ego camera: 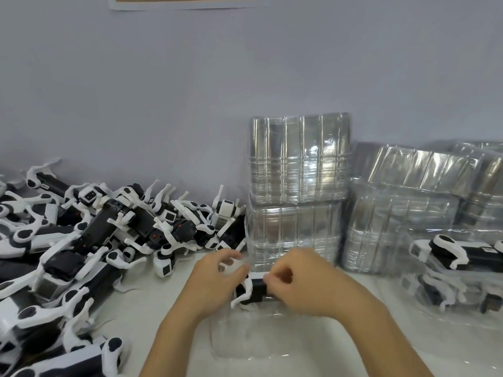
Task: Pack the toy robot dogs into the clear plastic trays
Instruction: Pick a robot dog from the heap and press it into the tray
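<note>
At the lower centre of the frame, the curled fingers of the right hand (296,278) pinch the black body of a toy robot dog (251,291), while the left hand (217,276) grips the dog's white end, fingers bent round it. The dog sits between the two hands, just above the far end of a clear plastic tray (245,341) lying flat on the white table (163,292); whether the dog already touches the tray cannot be told, as the plastic is nearly invisible there.

Directly behind the hands, centre frame, stands a tall stack of empty trays (296,186), two bundles high, against the pale wall (190,77). A second, leaning stack (408,208) sits just to its right. At the right edge, a filled tray (457,270) holds at least two black-and-white dogs, lying on their sides.

The left half of the frame is covered by a loose pile of dogs (81,240), legs tangled, reaching from the wall to the bottom edge. Bare tabletop shows between the pile and the left forearm, and in a narrower strip between the right forearm and the filled tray.
</note>
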A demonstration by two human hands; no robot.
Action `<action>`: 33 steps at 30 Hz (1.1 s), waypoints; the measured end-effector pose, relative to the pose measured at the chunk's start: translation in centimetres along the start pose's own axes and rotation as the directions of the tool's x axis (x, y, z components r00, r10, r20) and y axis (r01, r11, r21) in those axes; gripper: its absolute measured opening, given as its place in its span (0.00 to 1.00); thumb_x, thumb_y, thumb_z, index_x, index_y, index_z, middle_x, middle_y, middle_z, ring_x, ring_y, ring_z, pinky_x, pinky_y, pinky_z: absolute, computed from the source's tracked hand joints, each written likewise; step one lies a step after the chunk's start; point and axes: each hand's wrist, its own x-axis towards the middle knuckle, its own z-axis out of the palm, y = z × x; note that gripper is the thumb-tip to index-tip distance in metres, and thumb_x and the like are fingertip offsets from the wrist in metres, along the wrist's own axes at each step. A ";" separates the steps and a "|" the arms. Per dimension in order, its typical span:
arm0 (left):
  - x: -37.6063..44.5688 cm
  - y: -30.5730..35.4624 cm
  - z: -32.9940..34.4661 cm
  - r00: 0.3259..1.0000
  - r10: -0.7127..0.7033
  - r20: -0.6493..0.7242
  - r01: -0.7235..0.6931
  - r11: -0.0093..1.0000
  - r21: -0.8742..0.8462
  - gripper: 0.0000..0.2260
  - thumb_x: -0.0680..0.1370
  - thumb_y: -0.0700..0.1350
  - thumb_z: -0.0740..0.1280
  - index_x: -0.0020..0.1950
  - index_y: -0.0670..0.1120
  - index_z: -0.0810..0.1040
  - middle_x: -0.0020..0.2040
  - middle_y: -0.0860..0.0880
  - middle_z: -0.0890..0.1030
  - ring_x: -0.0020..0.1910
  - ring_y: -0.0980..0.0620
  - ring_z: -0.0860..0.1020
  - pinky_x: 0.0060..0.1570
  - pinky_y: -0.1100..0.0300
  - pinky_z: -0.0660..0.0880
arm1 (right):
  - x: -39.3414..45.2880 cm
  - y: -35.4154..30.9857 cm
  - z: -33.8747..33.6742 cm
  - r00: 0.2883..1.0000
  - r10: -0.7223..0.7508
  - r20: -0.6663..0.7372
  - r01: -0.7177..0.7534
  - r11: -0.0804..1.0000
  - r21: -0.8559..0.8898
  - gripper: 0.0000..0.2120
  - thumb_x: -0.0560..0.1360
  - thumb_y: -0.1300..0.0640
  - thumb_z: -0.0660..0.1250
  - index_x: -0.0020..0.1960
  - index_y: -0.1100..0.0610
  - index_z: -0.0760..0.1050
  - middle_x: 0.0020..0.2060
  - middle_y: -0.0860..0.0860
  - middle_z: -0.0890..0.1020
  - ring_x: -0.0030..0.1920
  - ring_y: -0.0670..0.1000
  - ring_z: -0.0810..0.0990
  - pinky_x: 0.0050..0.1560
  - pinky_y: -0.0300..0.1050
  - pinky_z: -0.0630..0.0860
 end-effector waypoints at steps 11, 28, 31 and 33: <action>-1.7 4.8 4.0 0.974 -0.177 0.142 0.051 0.780 0.624 0.49 0.67 0.75 0.64 0.80 0.57 0.47 0.81 0.51 0.49 0.80 0.39 0.41 0.73 0.39 0.52 | -0.1 5.3 -1.1 0.979 0.135 -0.155 -0.130 0.991 0.045 0.14 0.78 0.52 0.63 0.35 0.52 0.70 0.29 0.45 0.76 0.27 0.41 0.70 0.30 0.34 0.68; -1.1 4.4 3.8 0.983 -0.136 0.125 0.031 0.788 0.614 0.41 0.70 0.65 0.67 0.77 0.61 0.50 0.78 0.52 0.56 0.79 0.40 0.46 0.71 0.40 0.55 | 0.1 5.5 -0.4 0.972 0.155 -0.176 -0.130 0.981 0.143 0.13 0.75 0.53 0.64 0.34 0.52 0.66 0.29 0.46 0.72 0.29 0.44 0.67 0.34 0.39 0.69; -1.0 3.8 2.7 0.979 -0.041 0.198 -0.074 0.838 0.540 0.34 0.72 0.68 0.65 0.74 0.63 0.55 0.76 0.56 0.60 0.79 0.41 0.49 0.73 0.42 0.51 | 0.2 5.7 -0.2 0.971 0.149 -0.186 -0.118 0.979 0.166 0.13 0.75 0.53 0.64 0.34 0.52 0.66 0.27 0.45 0.70 0.28 0.44 0.65 0.33 0.38 0.67; -1.0 3.8 1.7 0.963 -0.004 0.268 -0.127 0.875 0.467 0.34 0.68 0.73 0.64 0.71 0.66 0.58 0.73 0.60 0.62 0.76 0.49 0.55 0.74 0.43 0.49 | 0.3 5.9 -0.2 0.971 0.148 -0.186 -0.115 0.978 0.177 0.13 0.75 0.53 0.64 0.34 0.53 0.67 0.27 0.45 0.70 0.28 0.43 0.66 0.33 0.37 0.67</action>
